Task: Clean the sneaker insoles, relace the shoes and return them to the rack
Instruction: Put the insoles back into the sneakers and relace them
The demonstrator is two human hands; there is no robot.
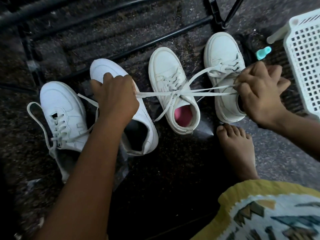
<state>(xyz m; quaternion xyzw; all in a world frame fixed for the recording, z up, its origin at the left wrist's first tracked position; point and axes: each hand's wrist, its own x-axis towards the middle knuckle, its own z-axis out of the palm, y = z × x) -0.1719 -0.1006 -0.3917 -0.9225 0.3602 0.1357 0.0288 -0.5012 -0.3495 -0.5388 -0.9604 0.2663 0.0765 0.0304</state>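
Observation:
Several white sneakers stand in a row on the dark floor. The third sneaker [170, 87], with a pink insole [183, 115], has its lace [174, 93] crossed into a knot over the tongue. My left hand [115, 96] pinches one lace loop and holds it out to the left. My right hand [259, 92] pinches the other loop, stretched to the right over the fourth sneaker [223, 54]. The leftmost sneaker [60, 108] has loose laces. The second sneaker [138, 129] lies partly under my left hand.
A black metal shoe rack [110, 37] stands behind the shoes. At the right edge sits a white perforated plastic basket [304, 66], with a small teal object [263, 52] next to it. My bare foot [237, 148] rests near the fourth sneaker. Patterned fabric [270, 213] covers the lower right.

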